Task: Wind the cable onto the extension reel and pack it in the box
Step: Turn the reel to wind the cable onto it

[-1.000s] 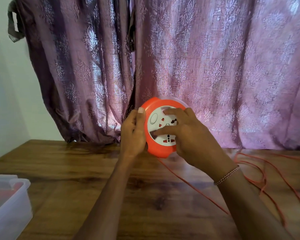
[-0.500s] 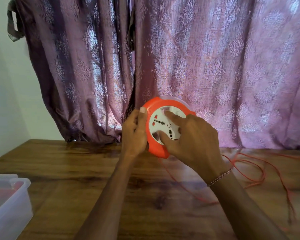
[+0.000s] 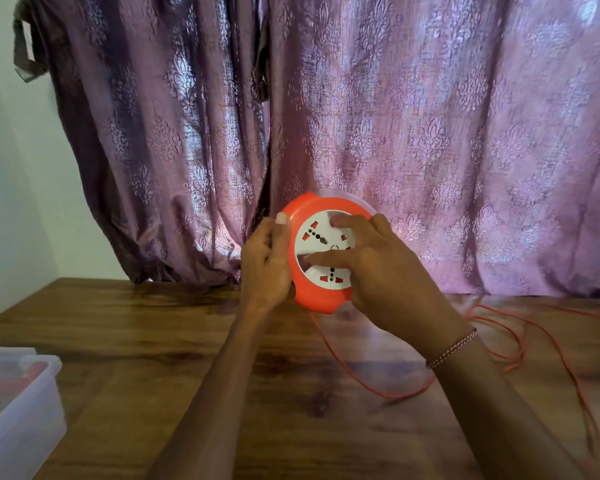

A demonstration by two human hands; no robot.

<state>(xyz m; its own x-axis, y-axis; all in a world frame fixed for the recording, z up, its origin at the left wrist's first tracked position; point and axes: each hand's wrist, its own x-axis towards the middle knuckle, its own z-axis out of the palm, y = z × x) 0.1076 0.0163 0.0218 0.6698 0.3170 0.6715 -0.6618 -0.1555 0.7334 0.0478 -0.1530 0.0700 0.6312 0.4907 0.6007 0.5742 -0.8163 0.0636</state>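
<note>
1. Left hand (image 3: 267, 268) grips the reel (image 3: 321, 296) at its 9 o'clock edge, thumb up on the orange rim.
2. Right hand (image 3: 378, 271) lies spread on the white socket face, fingertips (image 3: 309, 259) pressing it from 3 o'clock; not clamped round anything.
3. Reel is held on edge above the table (image 3: 153, 341), flat socket face tilted toward the camera, round so no long axis.
4. Cable (image 3: 354, 372) drops from the reel's 6 o'clock, loops loose across the table toward 4 o'clock.
5. Clear box (image 3: 18, 403) sits at 8 o'clock on the wooden table, well apart.
6. Purple patterned curtain (image 3: 430, 133) behind; pale wall (image 3: 0, 168) at 9 o'clock.
</note>
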